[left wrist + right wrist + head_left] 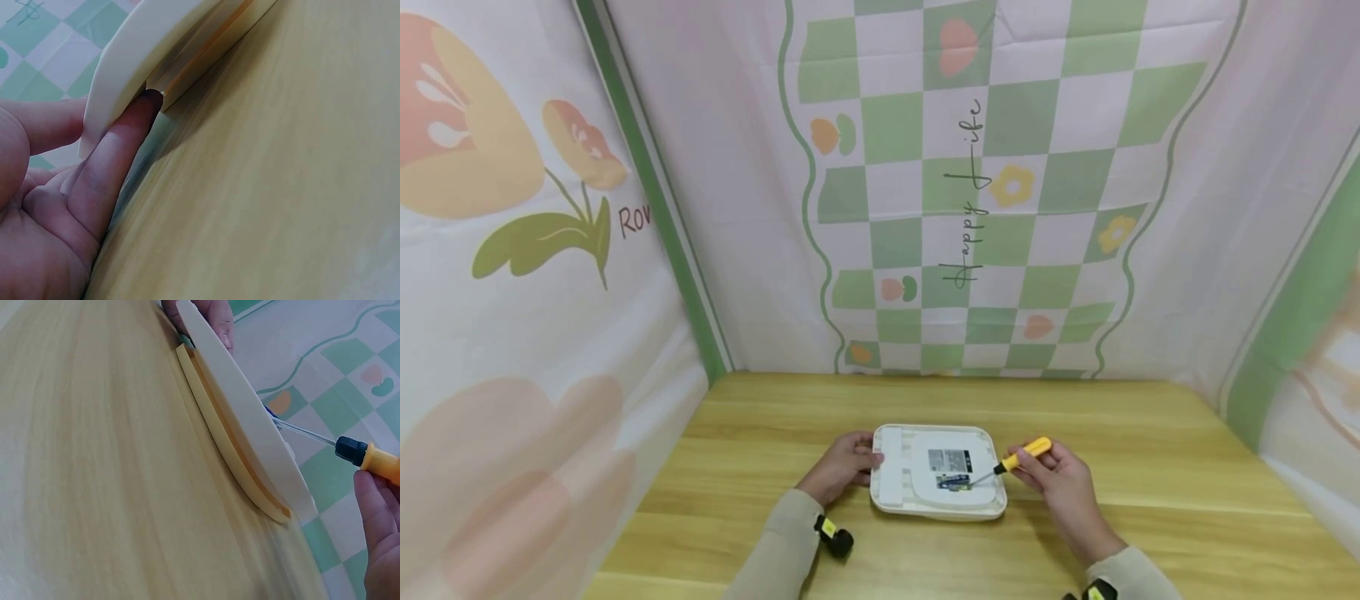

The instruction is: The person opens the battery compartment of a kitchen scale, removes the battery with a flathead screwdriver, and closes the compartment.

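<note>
The device (pixel 917 493) lies on the wooden table (pixel 700 500), near the middle of its width, with the face that bears the battery slot turned up. It is white and squarish with rounded corners, and it stands on a thicker base, so its rim hangs a little above the tabletop — the right wrist view shows this gap along the side.

The left hand (pixel 848 462) grips the device by its left edge. Its thumb lies over the rim, and in the left wrist view a finger reaches into the gap beneath.

The right hand (pixel 1063 487) holds a screwdriver (pixel 1026 456) by its yellow handle, fingers and thumb closed round it. The black collar and thin metal shaft slope down to the left, and the tip comes to the right end of the batteries (pixel 955 481) in their slot. Whether it touches a battery or the slot wall is too small to tell. The batteries are dark blue, and a grey and black label (pixel 950 461) sits just beyond them on the same face.

Both forearms are in beige sleeves (pixel 782 533), with a small black camera (pixel 835 537) at each wrist. Behind the table hangs a cloth (pixel 955 208) with green and white checks, hearts, flowers and the words "Happy Life" — printed sideways.
</note>
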The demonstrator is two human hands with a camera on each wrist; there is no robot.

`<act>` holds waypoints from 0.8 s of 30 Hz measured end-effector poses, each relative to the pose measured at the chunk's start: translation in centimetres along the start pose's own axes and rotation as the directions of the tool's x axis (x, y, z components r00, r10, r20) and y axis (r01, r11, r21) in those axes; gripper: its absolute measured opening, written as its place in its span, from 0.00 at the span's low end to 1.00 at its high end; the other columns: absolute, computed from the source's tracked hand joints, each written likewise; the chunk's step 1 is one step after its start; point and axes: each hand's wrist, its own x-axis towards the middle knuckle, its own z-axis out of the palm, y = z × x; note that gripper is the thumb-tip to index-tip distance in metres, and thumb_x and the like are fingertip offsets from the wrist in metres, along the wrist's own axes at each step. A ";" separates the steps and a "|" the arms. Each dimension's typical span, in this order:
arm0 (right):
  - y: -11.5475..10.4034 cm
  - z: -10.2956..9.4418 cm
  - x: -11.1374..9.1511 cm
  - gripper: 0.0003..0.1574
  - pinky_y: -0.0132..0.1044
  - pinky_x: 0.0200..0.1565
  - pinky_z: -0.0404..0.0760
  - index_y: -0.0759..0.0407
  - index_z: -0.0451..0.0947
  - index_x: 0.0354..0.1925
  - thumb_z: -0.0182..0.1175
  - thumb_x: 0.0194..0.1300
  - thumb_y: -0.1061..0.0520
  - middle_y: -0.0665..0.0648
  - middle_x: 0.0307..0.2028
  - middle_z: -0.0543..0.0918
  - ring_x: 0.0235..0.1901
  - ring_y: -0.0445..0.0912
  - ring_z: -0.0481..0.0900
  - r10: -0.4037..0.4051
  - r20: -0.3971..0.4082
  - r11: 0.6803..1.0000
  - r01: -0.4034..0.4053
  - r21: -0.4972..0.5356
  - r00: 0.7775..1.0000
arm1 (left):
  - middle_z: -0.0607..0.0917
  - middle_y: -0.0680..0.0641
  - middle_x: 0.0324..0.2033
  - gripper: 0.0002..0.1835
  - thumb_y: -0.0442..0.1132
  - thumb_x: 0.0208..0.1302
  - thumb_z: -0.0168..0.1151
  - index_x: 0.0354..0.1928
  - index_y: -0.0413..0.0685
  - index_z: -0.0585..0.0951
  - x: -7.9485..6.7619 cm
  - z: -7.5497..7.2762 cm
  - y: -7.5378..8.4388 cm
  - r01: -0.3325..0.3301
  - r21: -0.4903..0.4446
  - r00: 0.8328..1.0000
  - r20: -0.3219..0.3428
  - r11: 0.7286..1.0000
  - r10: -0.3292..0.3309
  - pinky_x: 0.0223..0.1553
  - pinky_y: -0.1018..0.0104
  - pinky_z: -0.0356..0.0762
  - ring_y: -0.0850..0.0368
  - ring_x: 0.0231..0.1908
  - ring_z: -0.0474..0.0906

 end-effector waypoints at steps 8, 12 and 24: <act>-0.7 0.8 0.0 0.21 0.38 0.44 0.82 0.79 0.70 0.48 0.63 0.65 0.63 0.64 0.41 0.85 0.42 0.49 0.85 -0.090 0.021 0.981 0.092 -0.169 0.996 | 0.82 0.42 0.41 0.25 0.33 0.66 0.63 0.63 0.33 0.69 0.0 0.1 0.0 0.001 0.013 1.000 -0.009 1.000 -0.001 0.37 0.59 0.83 0.51 0.39 0.81; -1.3 1.5 -0.2 0.18 0.35 0.42 0.83 0.77 0.73 0.47 0.63 0.65 0.64 0.69 0.41 0.84 0.40 0.43 0.85 -0.144 0.048 0.954 0.151 -0.260 0.988 | 0.82 0.42 0.40 0.25 0.33 0.66 0.63 0.63 0.33 0.70 0.0 0.0 0.0 0.003 0.015 1.000 -0.009 1.000 -0.003 0.37 0.58 0.83 0.51 0.39 0.82; -2.8 3.4 -0.7 0.08 0.29 0.31 0.82 0.56 0.79 0.38 0.68 0.60 0.62 0.48 0.32 0.86 0.32 0.37 0.83 -0.370 0.213 0.626 0.412 -0.662 0.904 | 0.82 0.42 0.41 0.25 0.34 0.66 0.63 0.63 0.33 0.70 -0.1 0.1 0.1 -0.003 0.009 1.000 -0.007 1.000 0.003 0.37 0.58 0.83 0.51 0.39 0.82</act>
